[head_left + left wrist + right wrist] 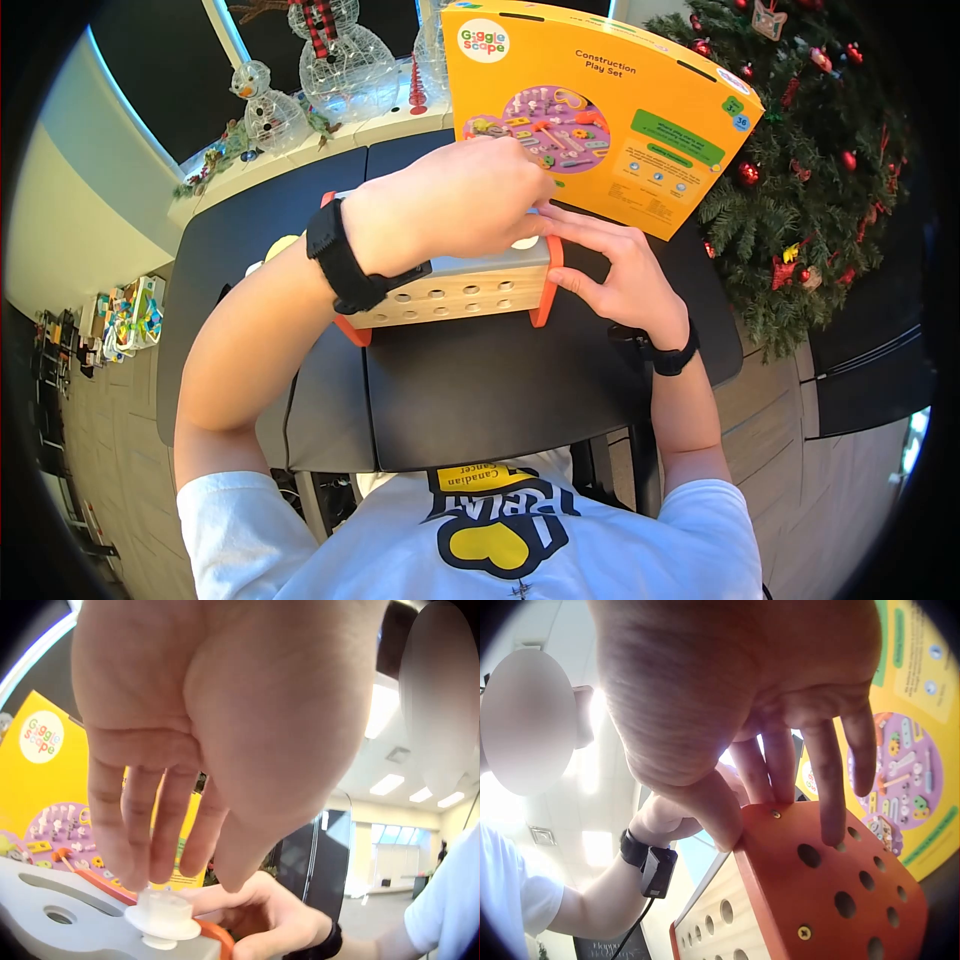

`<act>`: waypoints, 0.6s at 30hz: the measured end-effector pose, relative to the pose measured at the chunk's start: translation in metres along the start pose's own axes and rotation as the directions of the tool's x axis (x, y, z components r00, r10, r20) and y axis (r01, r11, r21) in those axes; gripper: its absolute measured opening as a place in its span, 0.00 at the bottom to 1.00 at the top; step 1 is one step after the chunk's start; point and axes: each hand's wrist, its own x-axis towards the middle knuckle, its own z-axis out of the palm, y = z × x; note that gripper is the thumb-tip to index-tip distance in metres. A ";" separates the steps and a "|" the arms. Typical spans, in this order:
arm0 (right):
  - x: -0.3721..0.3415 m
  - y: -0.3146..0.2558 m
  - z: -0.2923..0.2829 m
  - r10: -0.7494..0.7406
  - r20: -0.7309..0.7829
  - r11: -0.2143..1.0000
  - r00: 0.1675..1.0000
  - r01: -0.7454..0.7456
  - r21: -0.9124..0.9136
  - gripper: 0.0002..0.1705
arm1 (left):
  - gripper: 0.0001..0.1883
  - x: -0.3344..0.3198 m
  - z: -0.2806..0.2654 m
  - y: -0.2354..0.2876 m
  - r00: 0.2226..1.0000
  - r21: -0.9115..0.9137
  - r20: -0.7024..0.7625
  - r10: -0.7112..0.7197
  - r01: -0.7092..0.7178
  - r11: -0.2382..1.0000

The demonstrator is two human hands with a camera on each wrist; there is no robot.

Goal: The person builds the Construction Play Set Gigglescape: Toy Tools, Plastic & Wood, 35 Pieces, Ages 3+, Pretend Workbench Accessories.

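On the black table point(460, 390), a wooden toy workbench point(440, 300), long axis left to right, beneath the left hand point(460, 200), open, fingers downward. Gripped at the right end by the right hand point(635, 275). Upright under left fingertips, a white plastic peg point(161, 919).

Left hand point(214, 735), white knob point(163, 921), yellow box point(66, 776)
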 end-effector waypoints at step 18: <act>0.000 -0.002 -0.002 0.009 0.017 1.000 1.000 -0.009 0.007 0.31 | 0.10 -0.002 0.015 -0.014 0.964 -0.209 -0.160 0.214 -0.245 0.947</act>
